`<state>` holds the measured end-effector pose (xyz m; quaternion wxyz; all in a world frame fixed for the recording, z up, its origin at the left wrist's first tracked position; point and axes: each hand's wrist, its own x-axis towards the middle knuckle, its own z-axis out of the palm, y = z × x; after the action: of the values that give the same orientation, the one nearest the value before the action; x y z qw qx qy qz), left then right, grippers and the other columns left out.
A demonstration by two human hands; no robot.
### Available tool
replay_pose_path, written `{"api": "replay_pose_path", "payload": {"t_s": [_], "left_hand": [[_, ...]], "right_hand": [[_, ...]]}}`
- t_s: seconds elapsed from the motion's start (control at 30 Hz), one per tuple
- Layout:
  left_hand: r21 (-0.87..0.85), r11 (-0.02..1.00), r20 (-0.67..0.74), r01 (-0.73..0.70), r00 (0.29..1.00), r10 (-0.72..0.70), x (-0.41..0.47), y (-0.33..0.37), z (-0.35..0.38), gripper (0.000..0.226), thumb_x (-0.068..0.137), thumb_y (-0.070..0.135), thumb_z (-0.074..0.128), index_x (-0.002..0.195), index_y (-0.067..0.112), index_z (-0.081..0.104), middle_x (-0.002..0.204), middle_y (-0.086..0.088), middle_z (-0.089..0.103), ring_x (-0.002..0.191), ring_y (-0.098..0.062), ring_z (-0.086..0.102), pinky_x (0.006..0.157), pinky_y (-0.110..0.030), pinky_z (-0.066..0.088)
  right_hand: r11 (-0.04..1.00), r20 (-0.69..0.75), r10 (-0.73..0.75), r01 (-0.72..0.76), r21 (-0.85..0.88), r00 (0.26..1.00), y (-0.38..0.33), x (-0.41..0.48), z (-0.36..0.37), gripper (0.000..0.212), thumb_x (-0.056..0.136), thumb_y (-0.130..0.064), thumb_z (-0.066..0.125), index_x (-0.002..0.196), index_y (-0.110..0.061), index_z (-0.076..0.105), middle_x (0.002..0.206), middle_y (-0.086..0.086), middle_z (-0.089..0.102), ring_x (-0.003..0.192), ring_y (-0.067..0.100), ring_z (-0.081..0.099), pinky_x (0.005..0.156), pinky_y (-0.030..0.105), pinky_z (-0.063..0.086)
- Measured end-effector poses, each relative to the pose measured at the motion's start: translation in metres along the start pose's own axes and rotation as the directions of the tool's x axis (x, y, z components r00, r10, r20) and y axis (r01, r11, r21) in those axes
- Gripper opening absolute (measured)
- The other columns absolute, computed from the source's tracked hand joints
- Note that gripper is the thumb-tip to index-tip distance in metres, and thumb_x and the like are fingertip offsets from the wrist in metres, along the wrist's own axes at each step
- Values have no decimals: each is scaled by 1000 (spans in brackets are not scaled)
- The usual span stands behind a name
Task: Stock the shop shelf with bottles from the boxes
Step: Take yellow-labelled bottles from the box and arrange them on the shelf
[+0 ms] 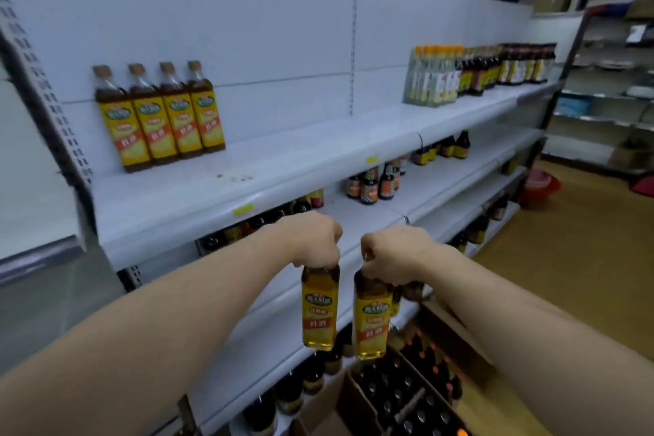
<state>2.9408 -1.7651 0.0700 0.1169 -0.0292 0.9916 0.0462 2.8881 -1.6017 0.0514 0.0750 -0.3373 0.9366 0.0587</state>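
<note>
Our left hand (311,241) grips a bottle (319,308) by its neck, right hand (393,251) a second bottle (371,319), above the box (355,400), four bottles (159,117) on the shelf (300,152).

Four shelved yellow-label bottles (159,117), two hands (315,241) (393,251)

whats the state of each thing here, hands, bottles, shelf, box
left hand, grips a bottle by its neck
right hand, grips a bottle by its neck
left-held bottle, hanging upright, not yet shelved
right-held bottle, hanging upright above the box
four shelved bottles, upright, capped, in a row
top shelf, partly stocked, bare in the middle
cardboard box, open, holds dark bottles
</note>
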Motion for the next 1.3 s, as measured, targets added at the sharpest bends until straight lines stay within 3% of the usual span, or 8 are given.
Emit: {"api": "replay_pose_path", "payload": {"t_s": [0.1,0.23,0.4,0.57,0.9,1.03,1.17,1.3], "left_hand": [[-53,998,-90,39,995,-44,-11,-16,-32,6,87,27,61,87,22,62,88,-7,67,80,-27,68,74,-46,63],[-76,992,-163,98,981,-109,-30,-32,-74,5,89,24,63,86,21,64,85,-3,66,78,-22,63,67,-35,55],[-139,977,-232,161,954,-190,-51,-60,-118,15,87,29,67,88,14,69,84,-10,73,74,-30,73,63,-37,60],[-214,959,-299,187,922,-247,-69,-84,-160,16,88,30,69,91,14,70,85,-12,73,70,-28,69,60,-35,58],[-301,937,-428,178,853,-300,-91,-151,-236,19,85,25,73,88,6,70,64,-8,60,52,-24,50,49,-28,43],[-311,936,-450,166,842,-298,-92,-197,-250,28,78,29,74,95,8,73,87,-12,74,55,-25,55,53,-32,47],[-293,941,-474,170,829,-297,-88,-247,-256,22,80,30,75,88,10,75,83,-14,74,68,-27,63,63,-40,57],[-320,933,-471,167,826,-310,-86,-291,-256,17,83,25,75,87,9,73,72,-7,66,62,-22,59,56,-31,49]], "right_hand": [[997,-75,-60,56,-56,995,-8,6,-42,25,96,-50,53,104,-27,57,89,-3,60,83,20,58,67,35,48],[994,-161,-104,100,-34,982,-19,17,-90,24,97,-49,51,96,-26,54,85,-2,57,72,17,51,58,33,39],[992,-239,-126,123,-26,963,-35,30,-142,17,94,-49,53,98,-33,55,87,-7,57,76,12,52,58,31,36],[986,-300,-158,165,-2,941,-53,44,-183,17,92,-50,52,100,-35,58,96,-10,62,85,12,56,68,33,46],[972,-297,-206,230,48,932,-119,75,-264,17,94,-40,54,100,-28,64,92,0,72,69,18,71,68,35,61],[968,-300,-208,240,75,931,-149,98,-284,17,97,-39,55,102,-26,65,91,3,69,69,21,69,67,35,60],[966,-320,-198,241,99,927,-180,125,-300,18,98,-39,54,100,-26,66,89,2,69,69,20,68,61,33,57],[967,-315,-195,236,97,929,-210,155,-305,20,97,-39,54,103,-24,66,90,4,69,69,20,68,63,33,57]]}}
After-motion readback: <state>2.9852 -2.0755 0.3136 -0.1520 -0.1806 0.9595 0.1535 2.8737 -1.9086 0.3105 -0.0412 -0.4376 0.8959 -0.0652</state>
